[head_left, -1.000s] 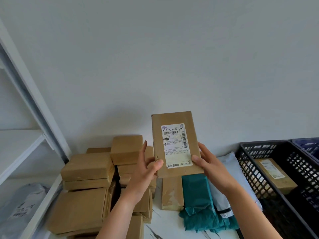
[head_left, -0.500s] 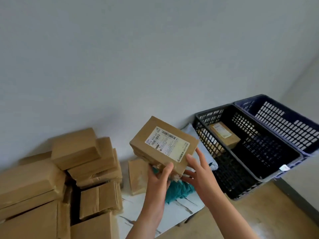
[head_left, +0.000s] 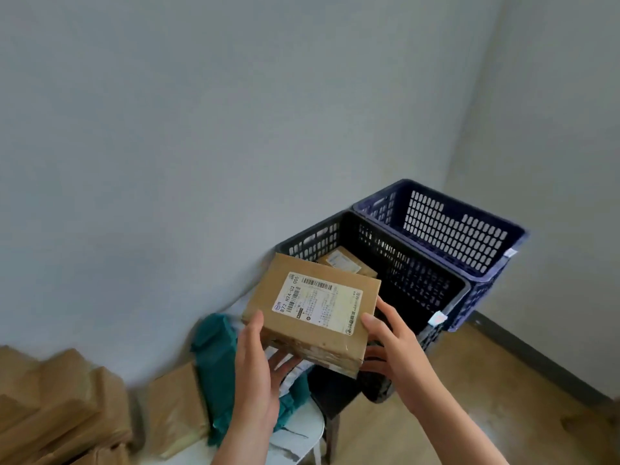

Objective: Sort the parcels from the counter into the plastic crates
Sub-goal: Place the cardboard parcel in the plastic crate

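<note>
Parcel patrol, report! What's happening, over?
Left hand and right hand both hold labelled parcel. Parcel at black crate near edge; second parcel inside. Nothing blocking.

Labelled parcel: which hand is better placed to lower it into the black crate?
Right, probably. The right hand grips the labelled parcel beside the rim of the black crate; the left hand holds its counter-side edge.

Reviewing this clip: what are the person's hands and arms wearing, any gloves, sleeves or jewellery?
Nothing shows. The left hand and right hand are bare: no gloves, no visible rings. The left forearm and right forearm are uncovered to the frame's edge: no sleeve, watch or bracelet.
</note>
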Tool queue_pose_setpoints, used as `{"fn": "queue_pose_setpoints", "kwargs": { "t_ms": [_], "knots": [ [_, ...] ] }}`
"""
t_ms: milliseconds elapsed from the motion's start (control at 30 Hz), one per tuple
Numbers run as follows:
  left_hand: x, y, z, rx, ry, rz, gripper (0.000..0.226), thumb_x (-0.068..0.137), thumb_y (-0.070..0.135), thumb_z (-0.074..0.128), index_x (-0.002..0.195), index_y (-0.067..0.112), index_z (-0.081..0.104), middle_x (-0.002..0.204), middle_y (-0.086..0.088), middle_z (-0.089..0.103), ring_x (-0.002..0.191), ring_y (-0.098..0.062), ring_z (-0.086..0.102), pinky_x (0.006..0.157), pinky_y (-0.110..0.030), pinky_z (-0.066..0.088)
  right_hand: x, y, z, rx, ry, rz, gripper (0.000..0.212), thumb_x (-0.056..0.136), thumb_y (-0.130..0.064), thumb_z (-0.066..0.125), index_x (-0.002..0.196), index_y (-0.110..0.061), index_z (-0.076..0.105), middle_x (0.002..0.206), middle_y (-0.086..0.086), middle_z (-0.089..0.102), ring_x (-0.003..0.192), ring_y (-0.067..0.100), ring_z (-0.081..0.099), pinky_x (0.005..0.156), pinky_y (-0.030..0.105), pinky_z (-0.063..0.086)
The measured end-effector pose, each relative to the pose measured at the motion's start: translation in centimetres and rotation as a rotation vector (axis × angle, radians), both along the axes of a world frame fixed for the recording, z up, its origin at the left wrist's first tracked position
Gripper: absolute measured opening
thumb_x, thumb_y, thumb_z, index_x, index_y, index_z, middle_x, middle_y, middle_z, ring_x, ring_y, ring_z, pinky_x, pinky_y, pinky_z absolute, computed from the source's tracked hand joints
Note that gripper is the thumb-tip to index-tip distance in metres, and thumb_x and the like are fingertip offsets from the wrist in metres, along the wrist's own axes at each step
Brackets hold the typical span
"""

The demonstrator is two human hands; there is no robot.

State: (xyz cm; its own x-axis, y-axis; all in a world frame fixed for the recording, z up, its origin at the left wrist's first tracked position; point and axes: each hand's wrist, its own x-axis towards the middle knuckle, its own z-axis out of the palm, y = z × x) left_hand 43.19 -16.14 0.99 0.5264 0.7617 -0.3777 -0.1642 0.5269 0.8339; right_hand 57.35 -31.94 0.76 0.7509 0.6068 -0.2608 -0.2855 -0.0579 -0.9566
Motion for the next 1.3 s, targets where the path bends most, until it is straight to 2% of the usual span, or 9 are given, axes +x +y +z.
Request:
{"fn": "queue_pose_setpoints", "kwargs": {
  "t_ms": [133, 300, 533, 633, 767, 867, 1033, 1200, 1300],
  "knots": [
    [7.1, -4.0, 0.8, 0.026, -0.007, -0.07, 0.072, 0.07, 0.07, 0.069, 0.129, 0.027, 0.066, 0.122, -0.01, 0.075, 0.112, -0.038, 0.072, 0.087, -0.051, 0.063, 6.1, -5.0, 0.5, 0.005, -0.016, -0.088, 0.068, 0.092, -0.045, 0.071, 0.154, -0.044, 0.042, 0.105, 0.003, 0.081, 0.09, 0.033, 0.078, 0.084, 0.053, 0.063],
    [15.2, -7.8, 1.3, 0.047, -0.019, -0.215, 0.045, 0.098, 0.059, 0.059, 0.131, 0.03, 0.064, 0.121, -0.008, 0.077, 0.115, -0.035, 0.072, 0.094, -0.055, 0.061, 12.0, -10.8, 1.5, 0.044, -0.025, -0.2, 0.088, 0.072, -0.057, 0.076, 0.152, -0.043, 0.044, 0.105, 0.005, 0.08, 0.092, 0.037, 0.078, 0.083, 0.054, 0.064],
    [25.5, -10.8, 1.5, 0.099, -0.003, -0.344, 0.072, 0.076, 0.071, 0.067, 0.132, 0.026, 0.065, 0.122, -0.01, 0.075, 0.113, -0.033, 0.072, 0.087, -0.05, 0.064, 20.0, -15.0, 1.0, 0.069, -0.011, -0.335, 0.091, 0.071, -0.066, 0.085, 0.15, -0.04, 0.047, 0.117, 0.006, 0.078, 0.096, 0.036, 0.078, 0.086, 0.06, 0.062],
    [30.0, -11.0, 1.3, 0.103, 0.003, -0.386, 0.063, 0.084, 0.068, 0.066, 0.132, 0.026, 0.065, 0.122, -0.011, 0.074, 0.113, -0.033, 0.072, 0.086, -0.049, 0.064, 23.6, -15.6, 0.7, 0.069, -0.012, -0.378, 0.089, 0.071, -0.063, 0.08, 0.15, -0.039, 0.046, 0.121, 0.006, 0.076, 0.097, 0.034, 0.078, 0.086, 0.059, 0.063],
    [36.8, -10.6, 1.2, 0.134, -0.027, -0.449, 0.042, 0.098, 0.057, 0.059, 0.13, 0.029, 0.063, 0.122, -0.008, 0.073, 0.114, -0.031, 0.071, 0.091, -0.054, 0.063, 29.6, -15.6, 1.3, 0.067, -0.027, -0.408, 0.083, 0.074, -0.058, 0.074, 0.15, -0.04, 0.043, 0.122, 0.009, 0.076, 0.097, 0.035, 0.078, 0.085, 0.057, 0.063],
    [42.7, -9.0, 1.2, 0.181, -0.044, -0.505, 0.045, 0.1, 0.056, 0.056, 0.133, 0.026, 0.061, 0.123, -0.01, 0.073, 0.113, -0.032, 0.071, 0.089, -0.052, 0.064, 34.3, -14.6, 1.2, 0.069, -0.005, -0.432, 0.082, 0.082, -0.056, 0.078, 0.153, -0.04, 0.04, 0.128, 0.011, 0.072, 0.099, 0.035, 0.077, 0.083, 0.053, 0.064],
    [52.1, -4.9, 1.2, 0.28, 0.044, -0.661, 0.048, 0.099, 0.063, 0.055, 0.129, 0.026, 0.06, 0.122, -0.009, 0.071, 0.113, -0.031, 0.071, 0.088, -0.049, 0.065, 41.5, -11.9, 0.0, 0.134, 0.124, -0.444, 0.061, 0.099, -0.037, 0.065, 0.153, -0.043, 0.038, 0.134, 0.015, 0.068, 0.101, 0.039, 0.076, 0.08, 0.056, 0.063],
    [59.2, -1.0, -0.1, 0.407, 0.21, -0.807, 0.049, 0.097, 0.071, 0.052, 0.131, 0.036, 0.06, 0.126, 0.008, 0.069, 0.115, -0.017, 0.068, 0.096, -0.041, 0.06, 47.4, -8.5, -2.9, 0.118, 0.234, -0.486, 0.08, 0.083, -0.042, 0.078, 0.152, -0.045, 0.038, 0.134, 0.016, 0.067, 0.105, 0.042, 0.075, 0.084, 0.062, 0.062],
    [61.9, 1.2, -1.2, 0.57, 0.317, -0.83, 0.042, 0.105, 0.058, 0.047, 0.128, 0.027, 0.065, 0.121, 0.004, 0.071, 0.109, -0.014, 0.067, 0.09, -0.032, 0.057, 50.4, -6.3, -4.8, 0.081, 0.262, -0.498, 0.08, 0.086, -0.038, 0.079, 0.152, -0.045, 0.036, 0.132, 0.016, 0.068, 0.107, 0.041, 0.074, 0.085, 0.063, 0.061]
  ]
}}
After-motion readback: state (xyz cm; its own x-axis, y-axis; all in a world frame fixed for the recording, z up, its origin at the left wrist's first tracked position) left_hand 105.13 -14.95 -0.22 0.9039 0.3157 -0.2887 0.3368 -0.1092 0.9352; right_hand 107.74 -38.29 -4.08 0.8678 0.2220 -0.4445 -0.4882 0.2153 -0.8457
